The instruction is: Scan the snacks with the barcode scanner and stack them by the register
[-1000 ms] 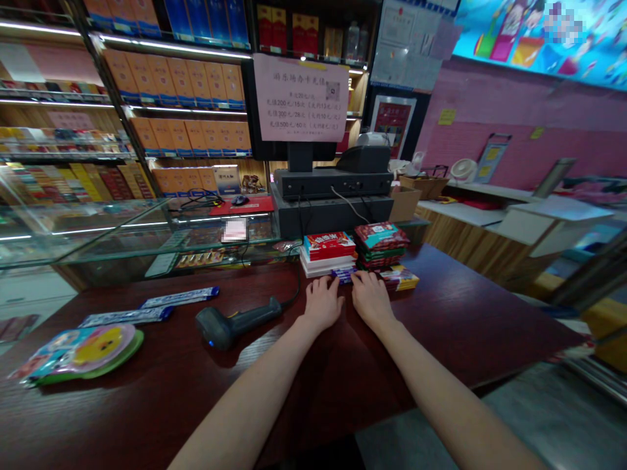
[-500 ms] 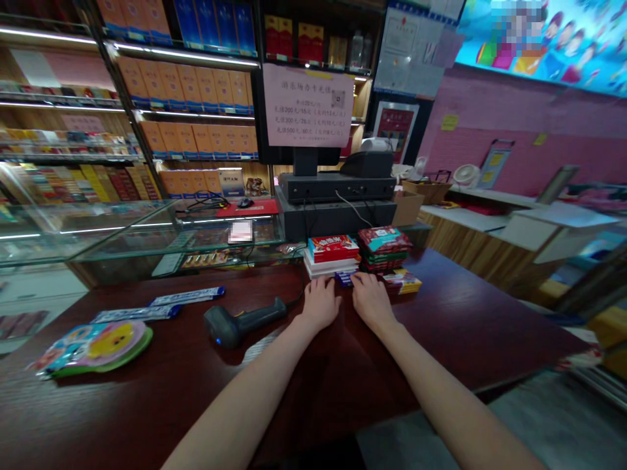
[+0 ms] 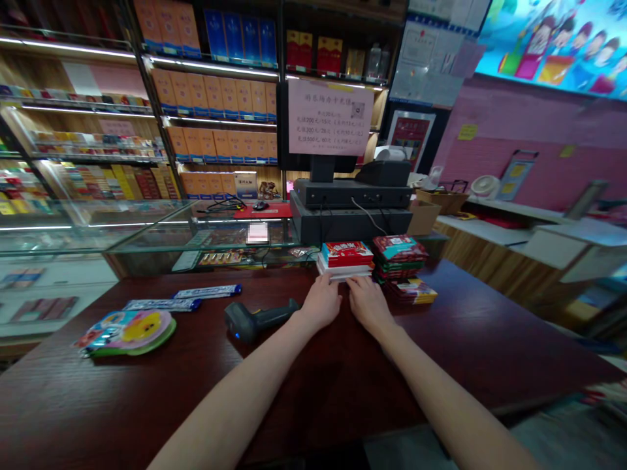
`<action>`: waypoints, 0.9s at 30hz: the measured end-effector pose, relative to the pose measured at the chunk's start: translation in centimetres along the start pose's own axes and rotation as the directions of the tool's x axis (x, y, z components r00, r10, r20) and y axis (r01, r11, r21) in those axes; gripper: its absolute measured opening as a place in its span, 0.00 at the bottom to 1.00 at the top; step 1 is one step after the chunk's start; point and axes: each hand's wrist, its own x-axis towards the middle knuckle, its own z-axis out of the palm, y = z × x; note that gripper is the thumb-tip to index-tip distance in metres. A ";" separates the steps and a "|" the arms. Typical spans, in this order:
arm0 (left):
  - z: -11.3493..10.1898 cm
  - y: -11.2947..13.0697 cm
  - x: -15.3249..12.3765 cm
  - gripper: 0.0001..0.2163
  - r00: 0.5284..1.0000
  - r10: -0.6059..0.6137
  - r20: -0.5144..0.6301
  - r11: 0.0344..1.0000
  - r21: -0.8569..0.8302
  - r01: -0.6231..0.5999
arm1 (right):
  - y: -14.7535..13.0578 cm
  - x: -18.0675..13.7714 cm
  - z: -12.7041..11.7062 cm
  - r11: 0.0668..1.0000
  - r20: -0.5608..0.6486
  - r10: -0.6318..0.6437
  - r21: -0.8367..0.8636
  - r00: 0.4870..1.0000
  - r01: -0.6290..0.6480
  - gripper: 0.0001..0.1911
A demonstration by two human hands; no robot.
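My left hand (image 3: 322,303) reaches to the front left of a stack of flat red-and-white boxes (image 3: 347,254). Its fingers stretch forward, the thumb is apart, and the fingertips meet the lowest white layer. Beside it, my right hand (image 3: 368,303) lies with fingers forward at the same front edge, nearer the right corner. Whatever is beneath the fingers is hidden. Just right of the stack stands a pile of dark red and green snack packets (image 3: 399,256). In front of that pile lie yellow-and-purple packets (image 3: 416,291).
A barcode scanner (image 3: 259,318) lies left of my forearm. Farther left are two blue-and-white stick packs (image 3: 208,292) and a colourful packaged toy (image 3: 130,331). A cash register (image 3: 351,194) stands behind the stack, beside a glass display case (image 3: 215,238).
The view has swung slightly left, so things sit farther right. The small blue packet seen between my hands is out of sight. Both hands stay at the stack's front.
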 end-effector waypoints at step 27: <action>-9.1 -17.0 -8.1 0.17 0.931 -0.274 -0.242 0.934 0.165 0.317 | -10.9 4.4 -0.4 0.922 -0.037 -0.194 0.334 0.980 0.195 0.19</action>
